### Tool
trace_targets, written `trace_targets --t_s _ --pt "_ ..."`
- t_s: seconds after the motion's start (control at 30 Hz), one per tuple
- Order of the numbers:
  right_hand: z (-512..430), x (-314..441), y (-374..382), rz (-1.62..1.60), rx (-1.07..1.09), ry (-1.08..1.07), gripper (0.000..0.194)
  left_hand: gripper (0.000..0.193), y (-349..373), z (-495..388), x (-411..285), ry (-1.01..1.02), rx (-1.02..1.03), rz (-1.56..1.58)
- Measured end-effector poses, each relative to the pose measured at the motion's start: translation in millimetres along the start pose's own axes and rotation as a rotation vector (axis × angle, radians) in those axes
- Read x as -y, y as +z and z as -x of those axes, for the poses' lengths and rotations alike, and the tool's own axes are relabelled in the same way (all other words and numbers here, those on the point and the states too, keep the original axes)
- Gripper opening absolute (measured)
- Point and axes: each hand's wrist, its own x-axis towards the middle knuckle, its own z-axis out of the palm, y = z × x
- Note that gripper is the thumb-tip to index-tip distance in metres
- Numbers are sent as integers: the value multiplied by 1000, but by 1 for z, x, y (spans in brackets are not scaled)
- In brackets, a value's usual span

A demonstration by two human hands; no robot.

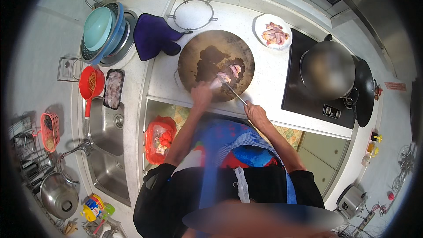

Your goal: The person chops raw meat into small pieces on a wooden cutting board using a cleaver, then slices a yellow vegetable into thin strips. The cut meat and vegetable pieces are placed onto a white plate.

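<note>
A round wooden chopping board (211,56) with dark wet patches lies on the counter before me. My left hand (201,95) is at its near edge, blurred, with its fingers on a pale piece of raw meat (216,83). My right hand (256,115) grips a knife (235,93), seen nearly edge-on, whose far end reaches the meat by my left fingers. Two cut chunks of raw meat lie close by, one at the knife's end (223,77) and one farther off (235,70). A white plate (261,39) at the back right holds several cut meat pieces (275,34).
Right of the board is a black cooktop (290,96) with a large pot (327,69). A purple mitt (155,36) and a wire ring stand (176,8) lie at the back left. Farther left are a meat tray (113,89), a red strainer (86,72) and a double sink (104,129).
</note>
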Motion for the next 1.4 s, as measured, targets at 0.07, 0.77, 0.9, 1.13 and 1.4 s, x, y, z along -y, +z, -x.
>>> trace_targets --t_s 0.07,0.77,0.9,1.13,1.4 --pt "-7 -8 6 14 -50 -49 23 22 -3 4 -3 -13 -12 10" --pt "-22 -22 17 14 -150 105 28 26 -85 25 -2 -83 373 782" --pt "-22 -23 -2 -61 -116 109 28 21 -63 17 4 -63 135 848" --pt "-11 8 -21 -365 -228 13 24 17 8 -26 -21 143 -95 202" --pt "-32 26 20 -162 -200 17 13 21 13 -19 -20 133 -261 100"
